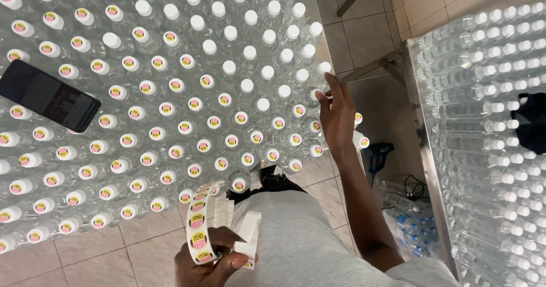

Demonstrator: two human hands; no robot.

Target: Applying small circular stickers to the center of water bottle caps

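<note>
A worker's bare right forearm (364,207) and right hand (336,116), without sleeve, watch or rings, seen from above. Below the forearm, a light grey garment (296,241) covers the torso; dark clothing (273,182) shows just above it. The left hand (207,261) is likewise bare.

A dark phone (50,95) is lying on the bottle caps at left. A blue drill (377,153) is sitting on the tiled floor (364,14). A black cloth (532,122) is resting at right.
</note>
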